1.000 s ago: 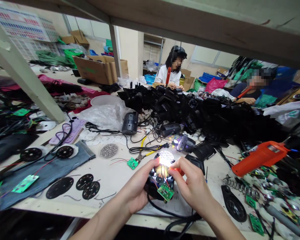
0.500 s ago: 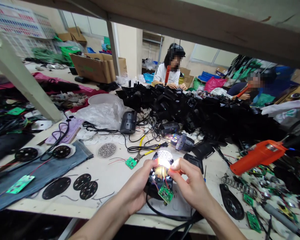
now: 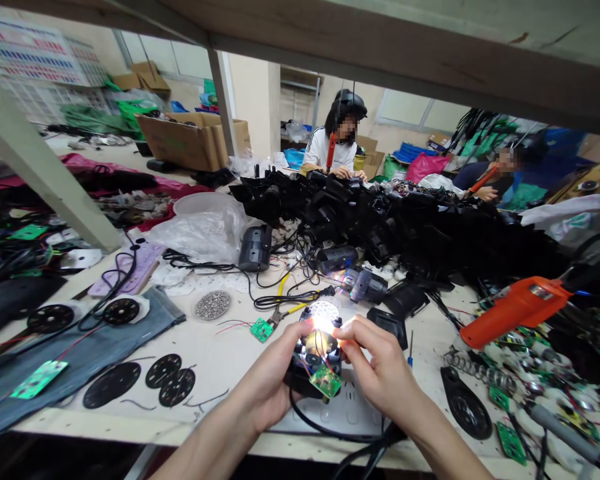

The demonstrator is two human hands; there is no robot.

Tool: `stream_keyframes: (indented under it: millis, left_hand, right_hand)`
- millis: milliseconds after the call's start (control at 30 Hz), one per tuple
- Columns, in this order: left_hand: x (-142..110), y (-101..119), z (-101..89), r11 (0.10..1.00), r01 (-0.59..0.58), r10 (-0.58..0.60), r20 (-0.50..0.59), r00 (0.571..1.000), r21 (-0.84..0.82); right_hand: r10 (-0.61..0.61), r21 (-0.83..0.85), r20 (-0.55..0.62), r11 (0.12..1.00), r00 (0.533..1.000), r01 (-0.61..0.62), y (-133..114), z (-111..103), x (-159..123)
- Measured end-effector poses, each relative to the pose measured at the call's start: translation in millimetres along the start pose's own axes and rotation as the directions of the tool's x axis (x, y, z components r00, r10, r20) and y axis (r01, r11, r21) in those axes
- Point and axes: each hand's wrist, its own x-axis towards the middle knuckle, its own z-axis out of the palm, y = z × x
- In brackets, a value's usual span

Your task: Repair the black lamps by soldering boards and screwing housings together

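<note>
In the head view, my left hand (image 3: 275, 373) is wrapped round a dark device housing (image 3: 306, 381) with its inside exposed and brightly lit. Thumb and fingers of my right hand (image 3: 373, 357) pinch at the housing's upper right side; glare hides what lies between them. A green circuit board (image 3: 326, 381) hangs by thin wires over the near part of the housing. Just behind the housing is a shiny round perforated disc (image 3: 325, 310). A white power strip (image 3: 347, 407) lies beneath, with black cables at its near edge.
An orange electric screwdriver (image 3: 517, 312) hangs at right above loose circuit boards and a spring (image 3: 480, 370). Yellow-handled cutters (image 3: 285, 307) lie beyond my hands. Black housings (image 3: 405, 227) are heaped behind. A metal post (image 3: 55, 167) stands left. Two people work across the table.
The hanging circuit board has shifted slightly left and up and tilted. Both hands keep nearly the same place on the housing. The view has moved slightly.
</note>
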Motion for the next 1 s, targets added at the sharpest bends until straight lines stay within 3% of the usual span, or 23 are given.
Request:
stream_keyframes:
  millis: [467, 667, 833, 1000]
  left_hand:
    - [-3.0, -2.5, 8.6, 1.000, -0.013, 0.013, -0.074, 0.997, 0.002]
    - [3.8, -4.1, 1.7, 1.000, 0.003, -0.003, 0.003, 1.000, -0.028]
    - [7.4, -2.1, -6.5, 0.997, -0.083, 0.083, -0.056, 0.995, -0.003]
    - [5.3, 4.2, -6.7, 0.995, -0.100, 0.100, -0.072, 0.992, 0.001]
  right_hand:
    - [-0.119, -0.049, -0.088, 0.992, 0.989, 0.115, -0.8, 4.2, 0.2]
    - [-0.060, -0.048, -0.064, 0.997, 0.996, 0.057, -4.3, -1.5, 2.8]
    - [-0.005, -0.078, -0.009, 0.997, 1.000, 0.004, -7.3, -3.6, 4.3]
    - [0.022, -0.071, -0.106, 0.997, 0.994, -0.030, -12.3, -11.7, 2.2]
